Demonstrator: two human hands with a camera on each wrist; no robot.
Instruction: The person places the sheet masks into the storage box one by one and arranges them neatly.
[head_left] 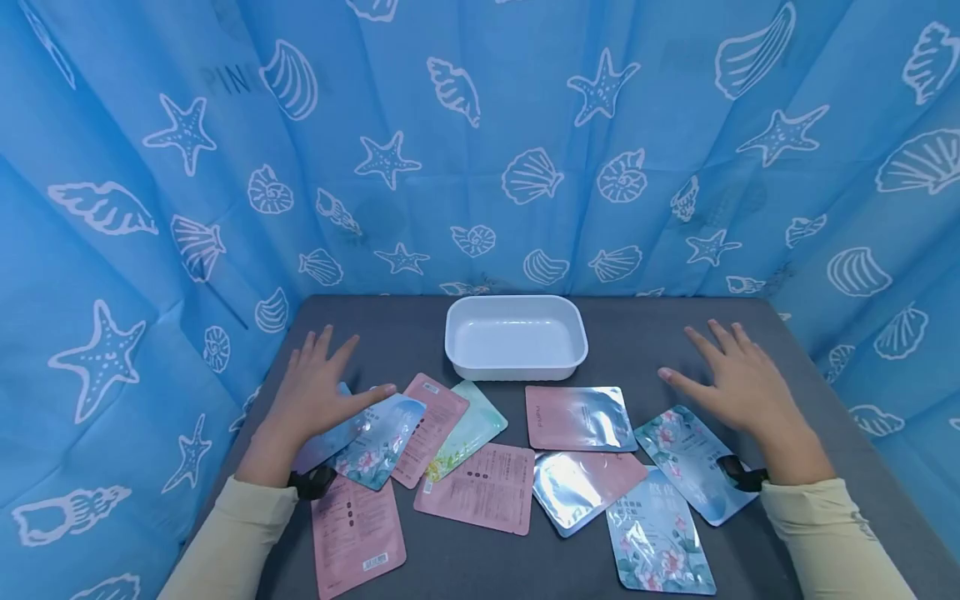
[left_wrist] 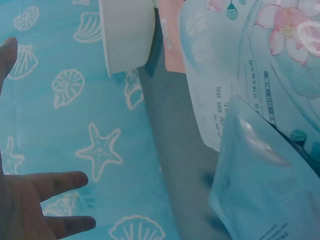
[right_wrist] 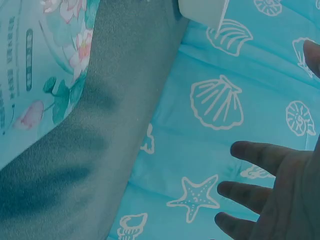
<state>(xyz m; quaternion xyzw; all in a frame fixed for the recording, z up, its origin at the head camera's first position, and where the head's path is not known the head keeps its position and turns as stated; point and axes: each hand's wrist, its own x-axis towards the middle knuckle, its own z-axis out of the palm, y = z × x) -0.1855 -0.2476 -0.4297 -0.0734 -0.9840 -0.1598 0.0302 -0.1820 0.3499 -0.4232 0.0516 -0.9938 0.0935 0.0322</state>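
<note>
Both hands hold nothing, fingers spread. Above the left-hand sachets is my left hand (head_left: 318,392), nearest a blue floral sheet-mask sachet (head_left: 381,437) and a second bluish sachet (head_left: 330,442) partly hidden by it. My right hand (head_left: 738,383) hovers beside another blue floral sachet (head_left: 693,462) at the right. Between the hands lie a pink sachet (head_left: 480,487), a green sachet (head_left: 468,427), a pink-and-silver sachet (head_left: 577,418) and several more, some overlapping. In the wrist views, fingers of the left hand (left_wrist: 35,200) and right hand (right_wrist: 280,185) stand apart from the sachets.
A white plastic tub (head_left: 517,372) stands at the back middle of the dark grey table (head_left: 390,325). Behind the table and along its sides hangs a blue curtain (head_left: 480,208) with white shells and starfish. Dark wrist straps (head_left: 313,483) sit at the sleeves.
</note>
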